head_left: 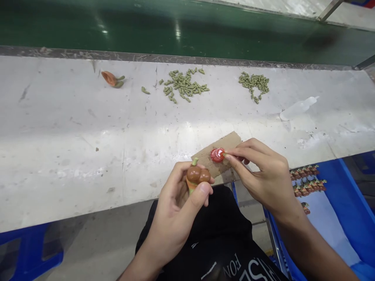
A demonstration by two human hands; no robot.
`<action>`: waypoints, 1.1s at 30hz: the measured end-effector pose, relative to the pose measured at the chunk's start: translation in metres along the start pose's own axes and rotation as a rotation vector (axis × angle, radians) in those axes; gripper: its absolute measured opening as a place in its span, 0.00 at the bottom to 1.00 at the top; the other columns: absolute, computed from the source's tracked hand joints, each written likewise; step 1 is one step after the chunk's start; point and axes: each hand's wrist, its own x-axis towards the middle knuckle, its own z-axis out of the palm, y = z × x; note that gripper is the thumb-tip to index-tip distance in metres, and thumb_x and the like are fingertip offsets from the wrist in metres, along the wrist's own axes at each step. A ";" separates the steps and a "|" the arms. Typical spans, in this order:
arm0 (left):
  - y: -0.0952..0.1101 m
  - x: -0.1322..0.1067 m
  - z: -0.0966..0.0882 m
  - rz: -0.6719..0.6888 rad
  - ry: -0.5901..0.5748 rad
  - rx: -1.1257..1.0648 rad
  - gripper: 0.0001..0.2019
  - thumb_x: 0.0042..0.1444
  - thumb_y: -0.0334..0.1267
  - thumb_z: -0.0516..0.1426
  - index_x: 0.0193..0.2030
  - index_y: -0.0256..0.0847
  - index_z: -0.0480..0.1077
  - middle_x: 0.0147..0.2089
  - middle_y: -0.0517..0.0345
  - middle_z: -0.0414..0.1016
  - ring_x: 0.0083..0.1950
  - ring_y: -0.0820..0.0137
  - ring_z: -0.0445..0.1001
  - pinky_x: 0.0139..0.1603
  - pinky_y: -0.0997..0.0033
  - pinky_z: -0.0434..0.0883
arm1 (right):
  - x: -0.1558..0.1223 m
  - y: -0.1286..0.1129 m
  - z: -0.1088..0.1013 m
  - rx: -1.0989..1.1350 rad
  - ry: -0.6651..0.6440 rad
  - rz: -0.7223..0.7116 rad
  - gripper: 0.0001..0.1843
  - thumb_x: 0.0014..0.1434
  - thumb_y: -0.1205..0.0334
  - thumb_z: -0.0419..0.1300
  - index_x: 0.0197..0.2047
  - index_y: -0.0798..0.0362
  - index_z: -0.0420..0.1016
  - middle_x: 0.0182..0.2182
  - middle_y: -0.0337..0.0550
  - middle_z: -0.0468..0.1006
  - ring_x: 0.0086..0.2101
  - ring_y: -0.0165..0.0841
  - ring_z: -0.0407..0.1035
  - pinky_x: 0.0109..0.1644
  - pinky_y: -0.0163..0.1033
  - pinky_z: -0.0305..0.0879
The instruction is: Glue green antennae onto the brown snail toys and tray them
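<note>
My left hand (178,207) is closed around a small brown figure (198,175) with a green stem on top, held just off the front edge of the white worktable (73,148). My right hand (263,175) pinches a tiny piece with thumb and forefinger and touches its tip to a red glossy blob (217,155) on a scrap of brown cardboard (222,150) lying at the table's edge. What the pinch holds is too small to name.
Two heaps of small green stem pieces (184,86) (254,84) lie at the back of the table, with an orange-brown shell part (110,78) to the left and a clear plastic bottle (299,108) to the right. A blue bin (336,195) at my right holds several finished figures. A green conveyor belt (175,27) runs behind.
</note>
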 end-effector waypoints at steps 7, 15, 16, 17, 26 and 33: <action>0.007 0.006 0.004 -0.004 0.006 0.091 0.06 0.75 0.44 0.70 0.48 0.47 0.84 0.42 0.57 0.84 0.38 0.68 0.77 0.45 0.70 0.79 | -0.006 -0.010 0.002 0.177 0.092 0.228 0.08 0.76 0.64 0.73 0.46 0.39 0.92 0.40 0.43 0.89 0.40 0.42 0.85 0.41 0.48 0.89; 0.010 0.009 0.010 0.023 -0.045 0.032 0.01 0.74 0.40 0.71 0.49 0.50 0.87 0.38 0.60 0.80 0.41 0.67 0.79 0.54 0.69 0.83 | -0.018 -0.020 0.009 0.771 0.027 0.552 0.02 0.74 0.59 0.78 0.45 0.41 0.95 0.49 0.45 0.95 0.51 0.48 0.93 0.51 0.52 0.96; 0.010 0.009 0.010 0.025 -0.049 0.030 0.01 0.74 0.40 0.72 0.48 0.50 0.87 0.38 0.60 0.80 0.41 0.67 0.80 0.55 0.68 0.84 | -0.019 -0.020 0.010 0.780 0.030 0.555 0.02 0.74 0.58 0.78 0.45 0.40 0.95 0.49 0.44 0.96 0.50 0.48 0.93 0.50 0.52 0.96; 0.010 0.009 0.010 0.024 -0.052 0.027 0.01 0.74 0.40 0.72 0.49 0.50 0.87 0.39 0.59 0.81 0.43 0.66 0.81 0.56 0.67 0.84 | -0.020 -0.020 0.010 0.778 0.032 0.555 0.02 0.73 0.58 0.78 0.45 0.40 0.95 0.48 0.44 0.96 0.49 0.48 0.93 0.49 0.52 0.96; 0.008 0.007 0.007 0.001 -0.082 0.047 0.05 0.74 0.38 0.72 0.53 0.51 0.86 0.49 0.59 0.90 0.51 0.66 0.88 0.55 0.74 0.83 | -0.018 -0.021 0.005 0.697 -0.016 0.543 0.06 0.70 0.63 0.78 0.44 0.40 0.96 0.44 0.42 0.96 0.43 0.44 0.93 0.46 0.47 0.96; 0.005 0.005 0.007 -0.001 -0.060 0.105 0.05 0.72 0.37 0.73 0.52 0.50 0.86 0.49 0.59 0.90 0.50 0.65 0.89 0.52 0.73 0.84 | -0.020 -0.021 0.005 0.692 -0.051 0.527 0.10 0.70 0.66 0.77 0.46 0.39 0.96 0.45 0.39 0.95 0.44 0.41 0.92 0.48 0.44 0.95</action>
